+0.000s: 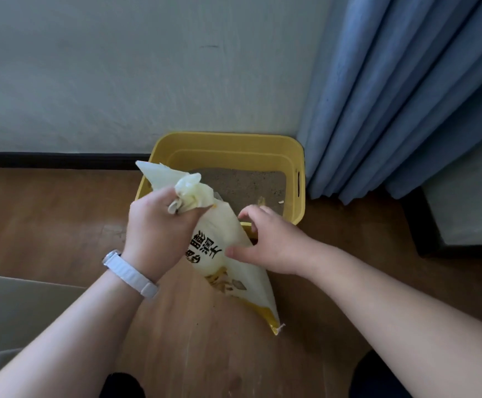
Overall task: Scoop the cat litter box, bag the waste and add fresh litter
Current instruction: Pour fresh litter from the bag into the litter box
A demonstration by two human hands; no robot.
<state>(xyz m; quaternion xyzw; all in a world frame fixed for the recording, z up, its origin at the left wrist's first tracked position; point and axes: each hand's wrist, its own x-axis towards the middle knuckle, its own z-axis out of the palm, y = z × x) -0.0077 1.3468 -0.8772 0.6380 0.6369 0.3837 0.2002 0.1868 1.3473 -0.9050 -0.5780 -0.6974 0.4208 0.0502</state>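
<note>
Gripping the bunched neck of the litter bag (234, 271), the left hand (159, 225), with a white wristband (132, 274) behind it, holds the bag tilted in front of the box. The right hand (268, 242) cups the bag's side, thumb on the printed face and fingers curved round its far edge. Just beyond, the yellow litter box (228, 139) sits on the wooden floor (47, 211) against the wall, beside a blue curtain (406, 96), with grey litter (242, 182) lying fairly level inside. I see no scoop or waste bag, so I'd guess scooping and bagging are done and the job has reached the fresh litter. With the neck pinched closed nothing is pouring; whether the top-up is finished or still to come, I cannot tell.
</note>
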